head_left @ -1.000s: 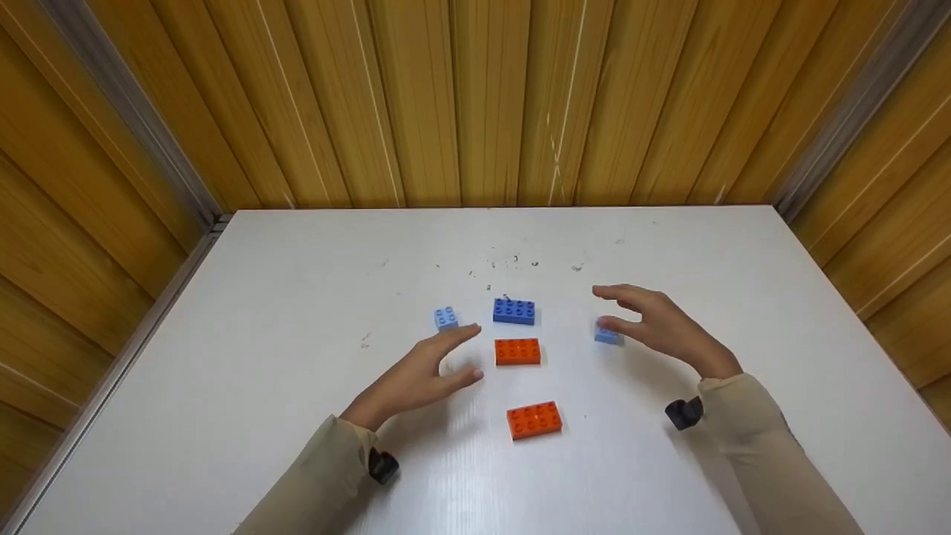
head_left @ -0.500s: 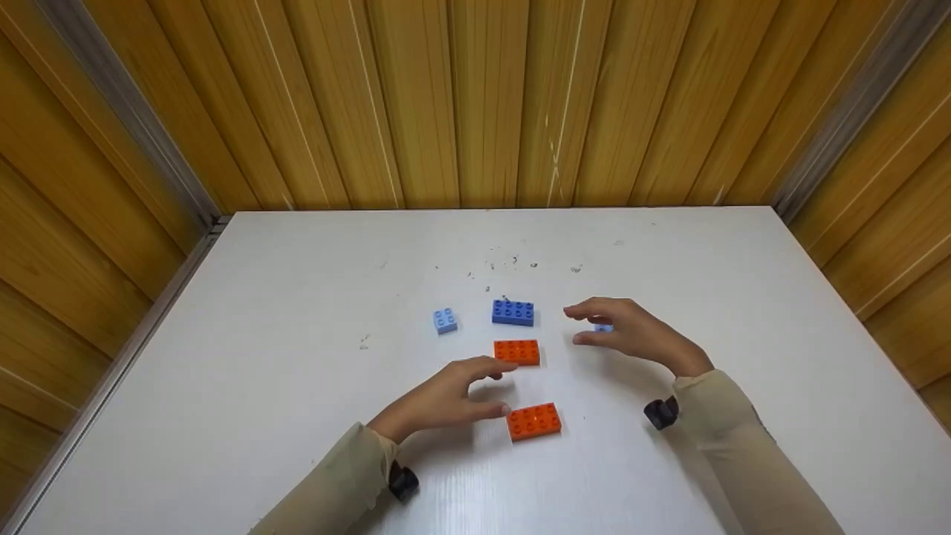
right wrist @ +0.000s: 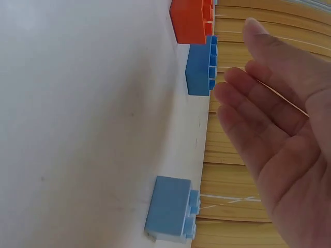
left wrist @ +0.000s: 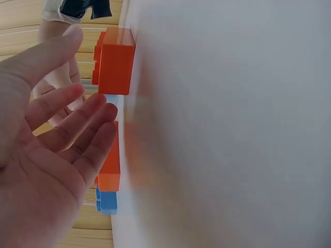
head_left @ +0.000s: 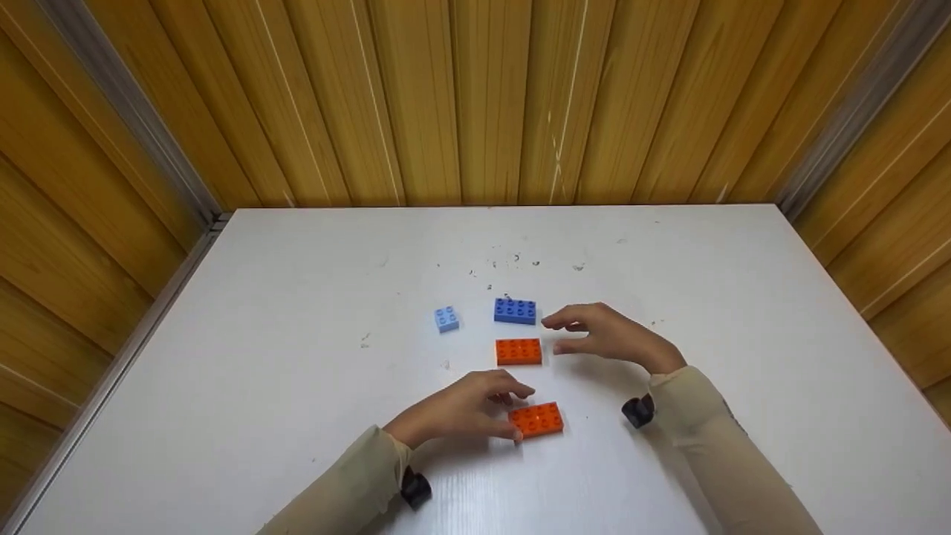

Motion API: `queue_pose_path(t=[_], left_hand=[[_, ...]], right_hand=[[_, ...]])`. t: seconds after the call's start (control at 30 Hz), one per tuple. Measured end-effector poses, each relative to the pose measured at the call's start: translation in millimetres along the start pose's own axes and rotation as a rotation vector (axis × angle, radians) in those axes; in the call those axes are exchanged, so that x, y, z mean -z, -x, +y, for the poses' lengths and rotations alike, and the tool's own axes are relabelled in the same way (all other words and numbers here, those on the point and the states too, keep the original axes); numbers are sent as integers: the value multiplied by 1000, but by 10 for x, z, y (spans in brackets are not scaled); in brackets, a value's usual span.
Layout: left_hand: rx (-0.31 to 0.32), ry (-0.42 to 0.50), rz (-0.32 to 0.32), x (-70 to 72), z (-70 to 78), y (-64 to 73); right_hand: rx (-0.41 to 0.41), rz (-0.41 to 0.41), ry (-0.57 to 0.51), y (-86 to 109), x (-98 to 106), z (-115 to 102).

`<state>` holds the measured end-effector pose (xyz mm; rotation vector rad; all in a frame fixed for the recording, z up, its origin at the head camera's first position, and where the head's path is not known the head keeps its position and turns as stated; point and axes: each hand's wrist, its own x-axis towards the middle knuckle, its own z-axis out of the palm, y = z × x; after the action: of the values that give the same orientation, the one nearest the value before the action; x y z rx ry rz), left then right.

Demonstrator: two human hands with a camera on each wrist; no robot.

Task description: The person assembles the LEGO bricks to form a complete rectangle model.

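My left hand (head_left: 462, 409) hovers at the left end of the front orange brick (head_left: 538, 420), thumb and fingers apart; in the head view the thumb tip overlaps the brick's corner. Nothing lies in its grasp in the left wrist view, where that orange brick (left wrist: 116, 64) stands just beyond the fingers. My right hand (head_left: 618, 336) is held above the table with loosely bent fingers, just right of the dark blue brick (head_left: 514, 311) and the rear orange brick (head_left: 518, 351). A light blue brick (right wrist: 169, 207), hidden by the right hand in the head view, shows in the right wrist view.
Another light blue brick (head_left: 446, 319), small with two rows of studs, sits left of the dark blue one. All bricks rest studs up on a white table (head_left: 297, 297) with dark scuffs. Yellow wood-look panels (head_left: 490, 104) wall the back and sides.
My left hand has moved right and toward the front orange brick, uncovering the left light blue brick. My right hand has moved left toward the middle bricks, covering the right light blue brick.
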<state>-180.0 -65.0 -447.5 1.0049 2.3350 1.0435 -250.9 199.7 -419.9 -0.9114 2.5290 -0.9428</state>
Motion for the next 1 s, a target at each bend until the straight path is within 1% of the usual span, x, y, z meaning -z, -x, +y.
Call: queue_pose_path(t=[0.2, 0.3, 0.57, 0.73, 1.0], left_hand=[[-26, -45, -9, -34, 1, -32], [-36, -54, -18, -47, 0, -38], [-94, -120, -13, -46, 10, -29], [-85, -120, -15, -46, 16, -23], [-76, -125, -22, -46, 23, -23]], right_hand=[[21, -43, -17, -68, -65, -3], [30, -47, -1, -88, -96, -9], [61, -47, 23, -134, -169, -15], [49, -49, 36, -161, -203, -21], [60, -32, 90, -203, -245, -40]])
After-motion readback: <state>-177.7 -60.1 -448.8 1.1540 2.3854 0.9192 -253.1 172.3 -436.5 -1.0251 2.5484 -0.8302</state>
